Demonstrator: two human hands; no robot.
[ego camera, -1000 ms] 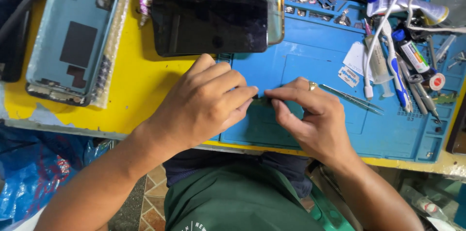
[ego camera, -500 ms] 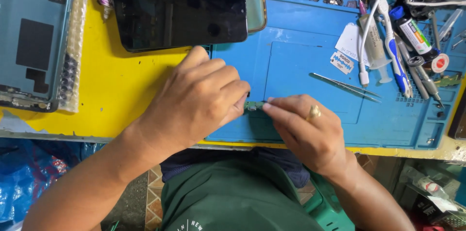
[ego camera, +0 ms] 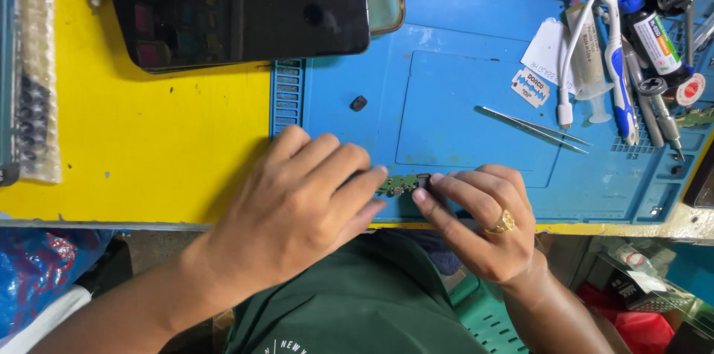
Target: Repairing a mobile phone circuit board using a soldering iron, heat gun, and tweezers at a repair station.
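My left hand (ego camera: pixel 297 201) and right hand (ego camera: pixel 476 220) pinch opposite ends of small green circuit board (ego camera: pixel 401 184); long axis left-right, over blue mat (ego camera: pixel 461 101).

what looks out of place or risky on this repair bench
A bare razor blade lies loose on the blue mat beside the tweezers, and a small black part sits stray mid-mat. Both hands, left hand and right hand, pinch a small green circuit board right at the mat's near edge.
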